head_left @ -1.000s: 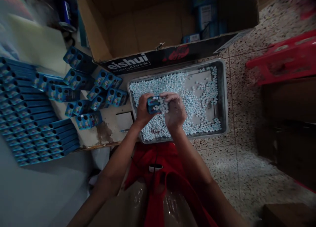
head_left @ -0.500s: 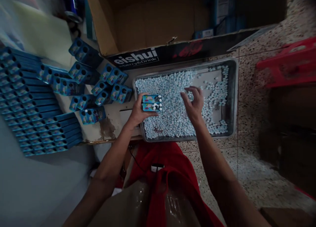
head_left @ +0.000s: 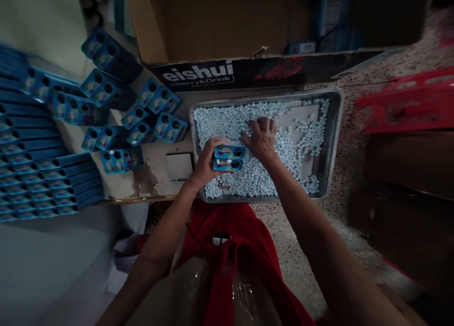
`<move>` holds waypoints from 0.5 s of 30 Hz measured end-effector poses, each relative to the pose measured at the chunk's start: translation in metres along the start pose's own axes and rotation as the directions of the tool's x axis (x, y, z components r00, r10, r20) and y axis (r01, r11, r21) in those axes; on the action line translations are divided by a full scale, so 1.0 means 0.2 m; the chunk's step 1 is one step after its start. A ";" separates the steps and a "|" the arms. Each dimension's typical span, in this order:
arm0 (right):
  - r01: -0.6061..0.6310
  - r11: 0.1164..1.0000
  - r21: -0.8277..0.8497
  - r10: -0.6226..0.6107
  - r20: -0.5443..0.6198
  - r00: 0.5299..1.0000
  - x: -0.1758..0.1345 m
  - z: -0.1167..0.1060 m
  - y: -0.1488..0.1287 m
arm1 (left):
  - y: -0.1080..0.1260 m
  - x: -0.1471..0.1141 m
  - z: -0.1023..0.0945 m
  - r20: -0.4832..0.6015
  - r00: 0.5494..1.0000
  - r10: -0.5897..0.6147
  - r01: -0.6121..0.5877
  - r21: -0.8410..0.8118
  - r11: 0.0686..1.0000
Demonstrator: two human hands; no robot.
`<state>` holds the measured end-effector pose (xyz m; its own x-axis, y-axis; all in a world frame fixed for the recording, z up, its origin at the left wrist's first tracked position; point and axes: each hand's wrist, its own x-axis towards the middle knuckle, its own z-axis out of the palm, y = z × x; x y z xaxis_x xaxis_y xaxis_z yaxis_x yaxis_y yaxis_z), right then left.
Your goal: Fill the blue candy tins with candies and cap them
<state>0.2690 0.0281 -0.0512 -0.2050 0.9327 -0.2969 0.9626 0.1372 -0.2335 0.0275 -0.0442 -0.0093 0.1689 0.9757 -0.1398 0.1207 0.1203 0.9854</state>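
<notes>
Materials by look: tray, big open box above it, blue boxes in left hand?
Tray: likely metal, dull grey, soft sheen along the rim.
Big open box: likely cardboard; plain brown inside, torn front edge, dark printed front.
Blue boxes in the left hand: probably thin card, colour-printed, with round openings; coating unclear.

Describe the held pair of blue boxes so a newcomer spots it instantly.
Find the wide metal tray spread with pale candies. Over its left half, the left hand grips the blue boxes. Similar boxes sit left of the tray; only this pair is held.
</notes>
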 end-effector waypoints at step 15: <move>-0.015 0.999 0.038 0.014 0.019 1.000 0.04 0.00 -0.05 | -0.07 -0.02 -0.07 -0.079 0.990 -0.115 0.091 -0.256 0.962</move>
<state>0.2569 0.0335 -0.0516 -0.1948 0.9280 -0.3175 0.9582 0.1109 -0.2637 0.0113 -0.0475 -0.0201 0.0759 0.9669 -0.2437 -0.1192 0.2515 0.9605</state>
